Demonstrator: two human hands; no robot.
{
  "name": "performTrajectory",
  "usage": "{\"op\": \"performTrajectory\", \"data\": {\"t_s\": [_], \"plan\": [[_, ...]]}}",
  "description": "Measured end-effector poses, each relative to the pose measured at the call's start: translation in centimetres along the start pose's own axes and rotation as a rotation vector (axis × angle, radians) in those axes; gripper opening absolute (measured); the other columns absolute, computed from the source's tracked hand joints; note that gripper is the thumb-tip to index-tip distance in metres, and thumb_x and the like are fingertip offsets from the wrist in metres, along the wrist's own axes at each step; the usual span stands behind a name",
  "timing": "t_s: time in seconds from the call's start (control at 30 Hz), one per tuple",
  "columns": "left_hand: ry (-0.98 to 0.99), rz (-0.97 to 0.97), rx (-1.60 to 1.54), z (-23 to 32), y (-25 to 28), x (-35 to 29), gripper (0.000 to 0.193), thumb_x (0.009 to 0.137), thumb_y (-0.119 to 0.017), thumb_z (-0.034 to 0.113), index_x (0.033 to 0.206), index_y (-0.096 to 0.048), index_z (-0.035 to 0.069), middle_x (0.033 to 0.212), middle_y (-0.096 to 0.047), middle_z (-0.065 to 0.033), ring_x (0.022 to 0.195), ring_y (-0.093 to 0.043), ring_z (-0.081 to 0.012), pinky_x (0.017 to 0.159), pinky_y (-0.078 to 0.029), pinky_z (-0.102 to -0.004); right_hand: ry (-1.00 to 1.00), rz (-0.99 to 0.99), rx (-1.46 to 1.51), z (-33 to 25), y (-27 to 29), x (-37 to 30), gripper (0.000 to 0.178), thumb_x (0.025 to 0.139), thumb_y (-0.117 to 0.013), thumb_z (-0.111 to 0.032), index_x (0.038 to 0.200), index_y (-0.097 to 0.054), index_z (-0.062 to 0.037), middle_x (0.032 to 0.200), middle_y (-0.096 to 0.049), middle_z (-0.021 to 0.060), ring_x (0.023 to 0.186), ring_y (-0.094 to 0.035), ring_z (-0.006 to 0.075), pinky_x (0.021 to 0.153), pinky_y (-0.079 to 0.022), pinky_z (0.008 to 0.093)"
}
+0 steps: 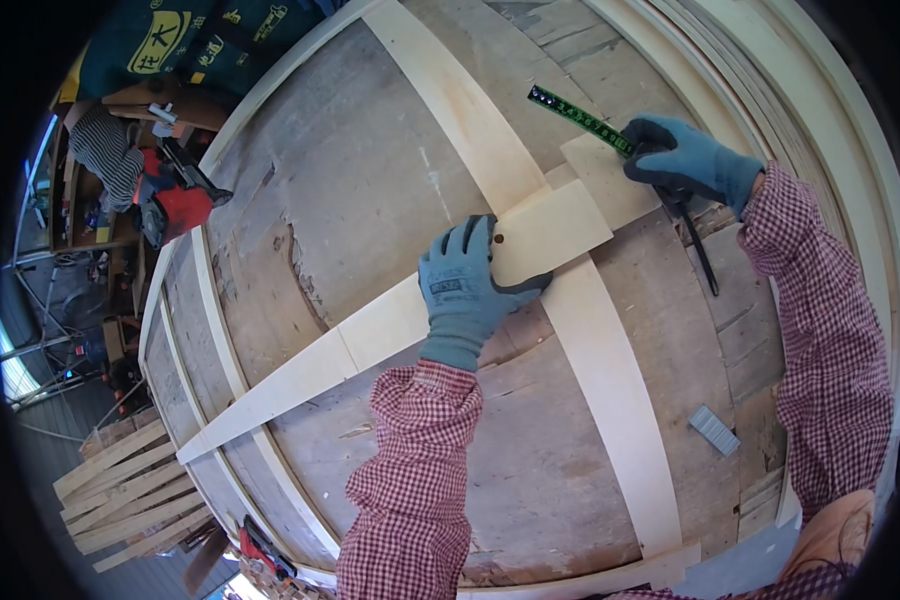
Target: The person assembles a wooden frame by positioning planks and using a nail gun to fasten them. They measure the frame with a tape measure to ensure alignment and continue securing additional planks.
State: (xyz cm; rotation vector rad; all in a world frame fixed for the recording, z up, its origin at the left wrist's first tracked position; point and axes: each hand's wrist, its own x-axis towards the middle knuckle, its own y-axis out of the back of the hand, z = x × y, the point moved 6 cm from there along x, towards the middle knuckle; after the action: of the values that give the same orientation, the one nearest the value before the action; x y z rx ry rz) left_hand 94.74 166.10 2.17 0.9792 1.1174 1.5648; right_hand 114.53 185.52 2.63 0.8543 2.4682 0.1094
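My left hand (460,290), in a blue-grey work glove, grips a long pale wooden strip (385,330), fingers over one edge and thumb along the other. That strip runs diagonally from the lower left and crosses on top of another pale strip (610,390). A small dark round mark shows on it beside my fingers. In my right hand (692,160), also gloved, is a tape measure (595,128) with a short length of black-and-green blade drawn out to the upper left. Its case is mostly hidden; a black strap dangles below. A thin board (615,180) lies under that hand.
A worn plywood worktop (360,170) carries the strips. Near its right side lies a block of staples (715,430). A red-and-black power tool (175,205) sits at the left edge. Long boards (820,130) line the right; wooden slats (135,490) are piled at lower left.
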Motion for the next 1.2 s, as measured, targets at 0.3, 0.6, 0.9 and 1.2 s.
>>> {"op": "performTrajectory", "data": {"t_s": [0.3, 0.6, 0.9, 1.2], "plan": [[0.002, -0.014, 0.003, 0.1, -0.3, 0.2, 0.085, 0.057, -0.077, 0.061, 0.122, -0.052, 0.013, 0.12, -0.053, -0.0081, 0.111, -0.049, -0.0269, 0.089, -0.037, -0.0424, 0.077, -0.006, 0.014, -0.5, -0.2, 0.0, 0.034, 0.08, -0.071, -0.022, 0.105, -0.057, -0.0029, 0.079, -0.054, 0.0029, 0.064, -0.048, 0.0095, 0.054, -0.04, 0.0245], [-0.01, -0.069, 0.019, 0.2, 0.1, 0.4, 0.088, 0.059, -0.077, 0.061, 0.125, -0.049, 0.01, 0.121, -0.052, -0.0094, 0.111, -0.048, -0.0285, 0.091, -0.037, -0.0411, -0.024, -0.036, -0.03, -2.1, -1.1, -1.0, 0.033, 0.081, -0.07, -0.023, 0.104, -0.057, -0.0027, 0.079, -0.055, 0.0022, 0.063, -0.05, 0.0087, 0.055, -0.042, 0.0236], [-0.071, -0.133, -0.001, -0.4, -0.3, 0.3, 0.088, 0.068, -0.068, 0.064, 0.131, -0.044, 0.007, 0.131, -0.045, -0.013, 0.118, -0.041, -0.0319, 0.095, -0.032, -0.0449, -0.008, -0.005, -0.007, -0.2, -0.4, 0.3, 0.032, 0.082, -0.068, -0.025, 0.104, -0.058, -0.0042, 0.072, -0.054, 0.001, 0.057, -0.049, 0.0078, 0.048, -0.04, 0.0233], [-0.299, -0.014, -0.012, -0.8, -0.4, 0.3, 0.074, 0.085, -0.058, 0.05, 0.137, -0.038, 0.001, 0.138, -0.041, -0.0186, 0.128, -0.037, -0.0346, 0.108, -0.024, -0.0461, 0.08, 0.031, 0.091, 1.3, 0.5, 1.0, 0.03, 0.082, -0.069, -0.022, 0.102, -0.059, -0.0032, 0.078, -0.056, 0.0018, 0.067, -0.051, 0.0087, 0.058, -0.044, 0.0238]]}}
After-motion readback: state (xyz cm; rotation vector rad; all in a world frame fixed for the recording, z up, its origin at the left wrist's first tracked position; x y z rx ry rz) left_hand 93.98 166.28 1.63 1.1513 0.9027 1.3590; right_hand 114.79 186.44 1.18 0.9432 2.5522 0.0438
